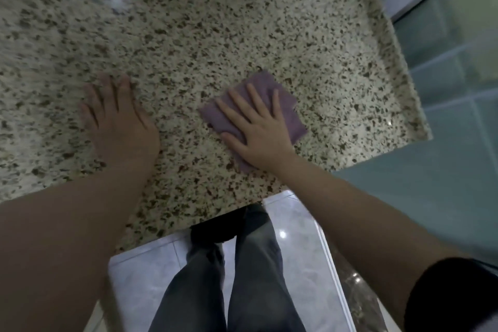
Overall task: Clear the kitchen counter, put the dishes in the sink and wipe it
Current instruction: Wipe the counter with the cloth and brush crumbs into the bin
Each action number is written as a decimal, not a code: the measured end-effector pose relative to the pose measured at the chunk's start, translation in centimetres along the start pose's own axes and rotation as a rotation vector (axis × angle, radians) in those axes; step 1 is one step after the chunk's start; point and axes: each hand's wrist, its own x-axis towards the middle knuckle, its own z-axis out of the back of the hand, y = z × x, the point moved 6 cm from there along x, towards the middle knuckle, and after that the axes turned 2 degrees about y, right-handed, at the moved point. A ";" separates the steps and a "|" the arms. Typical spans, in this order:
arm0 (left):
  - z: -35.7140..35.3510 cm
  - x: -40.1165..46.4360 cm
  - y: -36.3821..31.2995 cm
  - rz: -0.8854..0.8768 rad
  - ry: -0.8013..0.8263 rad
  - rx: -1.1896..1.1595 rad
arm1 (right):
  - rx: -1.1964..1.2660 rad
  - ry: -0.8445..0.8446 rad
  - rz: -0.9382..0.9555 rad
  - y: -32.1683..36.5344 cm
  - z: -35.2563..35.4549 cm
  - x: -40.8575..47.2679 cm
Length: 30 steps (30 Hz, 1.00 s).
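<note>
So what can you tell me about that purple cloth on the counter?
The purple cloth is a soft, dull mauve fabric, apparently folded into a rough rectangle lying flat and askew on the speckled granite counter, toward its right side. The right hand presses down on it with straight, spread fingers, covering its middle and near edge; its corners stick out around the hand. Nothing else touches it. The left hand rests flat on the bare stone beside it.

Grey trousers stand on a pale tiled floor, beside blue-green wall tiles.
</note>
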 end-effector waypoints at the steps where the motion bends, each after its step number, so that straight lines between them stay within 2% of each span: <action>1: 0.0 0.0 0.0 -0.001 -0.002 -0.001 | -0.013 0.015 -0.033 -2.3 0.2 -0.1; 6: 0.0 0.0 -0.1 -0.004 -0.006 0.002 | -0.027 0.060 -0.211 -11.9 0.7 -2.3; 11: -0.1 0.0 -0.1 -0.008 -0.022 0.029 | -0.003 0.042 -0.292 -13.4 0.1 -4.9; 20: -0.1 -0.1 -0.1 -0.014 -0.022 0.015 | 0.004 0.006 -0.512 -7.4 -1.4 -8.7; 30: -0.2 0.1 0.0 -0.018 -0.032 -0.013 | 0.080 -0.052 -0.532 2.0 -1.2 -7.7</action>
